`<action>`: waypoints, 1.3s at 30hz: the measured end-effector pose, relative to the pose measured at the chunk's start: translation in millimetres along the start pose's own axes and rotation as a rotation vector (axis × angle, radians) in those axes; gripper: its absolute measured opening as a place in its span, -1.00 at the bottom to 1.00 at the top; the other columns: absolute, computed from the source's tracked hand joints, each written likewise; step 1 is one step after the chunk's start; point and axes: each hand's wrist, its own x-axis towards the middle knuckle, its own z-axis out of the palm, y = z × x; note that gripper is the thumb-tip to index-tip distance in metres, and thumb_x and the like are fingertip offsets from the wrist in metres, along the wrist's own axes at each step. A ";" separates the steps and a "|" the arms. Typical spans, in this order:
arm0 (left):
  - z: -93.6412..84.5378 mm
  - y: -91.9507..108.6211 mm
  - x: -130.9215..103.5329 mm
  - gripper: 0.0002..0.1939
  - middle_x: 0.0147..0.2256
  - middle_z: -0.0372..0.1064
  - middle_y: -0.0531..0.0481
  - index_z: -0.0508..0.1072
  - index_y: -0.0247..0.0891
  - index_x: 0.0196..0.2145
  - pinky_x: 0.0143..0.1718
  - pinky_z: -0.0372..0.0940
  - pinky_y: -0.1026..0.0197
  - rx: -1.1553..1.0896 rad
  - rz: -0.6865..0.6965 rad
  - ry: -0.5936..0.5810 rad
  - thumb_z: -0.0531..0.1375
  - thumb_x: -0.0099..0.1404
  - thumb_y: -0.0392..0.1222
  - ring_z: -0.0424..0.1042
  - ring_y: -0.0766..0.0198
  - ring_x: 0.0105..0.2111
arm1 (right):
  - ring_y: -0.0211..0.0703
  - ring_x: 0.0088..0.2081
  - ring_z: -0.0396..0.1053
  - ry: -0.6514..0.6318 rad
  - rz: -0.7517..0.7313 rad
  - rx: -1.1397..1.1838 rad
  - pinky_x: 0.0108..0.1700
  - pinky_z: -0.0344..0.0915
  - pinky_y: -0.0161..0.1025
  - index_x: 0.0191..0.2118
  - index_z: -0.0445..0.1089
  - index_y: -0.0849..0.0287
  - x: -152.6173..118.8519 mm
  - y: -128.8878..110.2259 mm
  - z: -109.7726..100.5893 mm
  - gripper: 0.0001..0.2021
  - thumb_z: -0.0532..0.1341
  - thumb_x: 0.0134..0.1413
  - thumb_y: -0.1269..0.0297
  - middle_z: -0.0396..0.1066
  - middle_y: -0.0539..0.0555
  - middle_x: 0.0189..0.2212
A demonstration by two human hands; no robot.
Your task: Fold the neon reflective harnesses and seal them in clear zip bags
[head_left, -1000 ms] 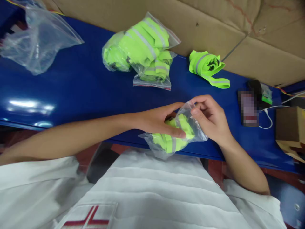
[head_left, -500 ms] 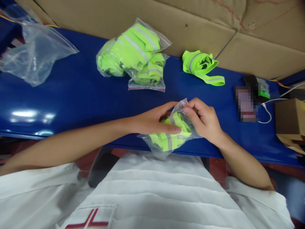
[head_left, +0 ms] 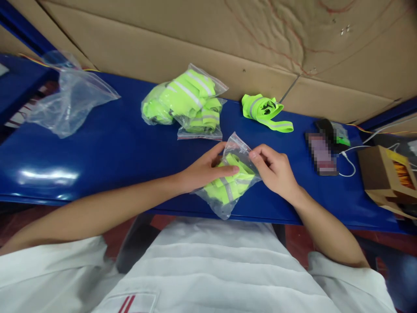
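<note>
A clear plastic zip bag is between my hands above the front edge of the blue table. Inside it lies a folded neon-yellow reflective strap with grey bands. My left hand grips the bag from the left, thumb across its front and the other fingers behind. With thumb and fingertips, my right hand pinches the bag's upper right edge. The fingers behind the bag are partly hidden.
Filled bags of neon straps lie at the back of the blue table. A loose rolled strap sits right of them. An empty plastic bag is at far left; a phone, cable and cardboard box at right.
My right hand has slid along the bag's edge, and the bag's mouth now stands flatter and more spread out. The whole view has shifted, showing more of the cardboard wall.
</note>
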 end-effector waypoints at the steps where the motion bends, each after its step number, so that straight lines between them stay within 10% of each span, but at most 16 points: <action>1: -0.3 0.5 -0.2 -0.28 0.03 0.48 -0.08 0.32 -0.16 0.21 -0.01 0.43 0.10 0.012 0.007 -0.020 0.45 0.19 0.04 0.49 0.02 0.05 | -0.36 -0.58 0.11 0.030 -0.022 -0.012 -0.50 0.05 -0.33 -0.36 0.34 0.14 -0.6 -1.1 -0.6 -0.67 0.15 0.44 0.08 0.19 -0.12 -0.61; 7: -7.6 -0.6 -0.5 0.05 0.30 0.27 -0.22 0.14 -0.14 0.36 0.29 0.25 -0.06 0.145 0.032 -0.288 0.55 0.05 0.04 0.28 -0.10 0.31 | -0.36 -0.59 0.06 0.226 -0.085 -0.030 -0.50 0.03 -0.31 -0.39 0.41 0.15 -3.4 -4.4 -7.3 -0.68 0.24 0.39 0.10 0.16 -0.13 -0.65; 16: -5.9 -3.3 2.5 -0.28 0.00 0.52 -0.12 0.41 -0.27 0.12 -0.02 0.42 0.08 0.088 -0.036 -0.098 0.54 0.07 -0.03 0.53 0.03 -0.03 | -0.30 -0.55 0.14 0.272 -0.022 -0.032 -0.46 0.10 -0.27 -0.37 0.47 0.14 0.3 4.3 -11.3 -0.65 0.24 0.37 0.02 0.29 -0.07 -0.59; 23: -4.1 8.9 2.1 -0.27 0.07 0.51 -0.18 0.39 -0.29 0.14 0.08 0.43 0.02 -0.007 0.058 0.014 0.53 0.09 -0.04 0.53 0.02 0.04 | 0.02 -0.12 0.44 0.368 -0.099 -0.028 -0.09 0.40 -0.04 0.14 0.36 0.06 -2.8 4.4 -4.6 -0.69 0.12 0.43 0.05 0.44 0.19 -0.07; 32: -52.8 64.0 -17.3 -0.26 0.22 0.32 -0.21 0.23 -0.19 0.29 0.27 0.21 -0.03 1.097 0.610 0.775 0.36 0.32 0.16 0.31 -0.09 0.26 | 0.25 0.13 0.33 0.387 -0.238 -0.242 0.07 0.37 0.22 0.32 0.19 0.09 -3.6 3.1 -0.6 -0.50 0.19 0.35 0.12 0.24 0.35 0.19; 39: -146.3 116.6 5.3 -0.07 0.20 0.28 -0.07 0.19 -0.12 0.34 0.19 0.09 -0.07 1.469 0.133 1.212 0.45 0.17 0.23 0.23 0.00 0.09 | 0.28 0.30 0.24 0.203 -0.169 -0.395 0.17 0.30 0.22 0.29 0.19 0.07 -4.4 5.7 8.2 -0.54 0.16 0.40 0.05 0.24 0.36 0.23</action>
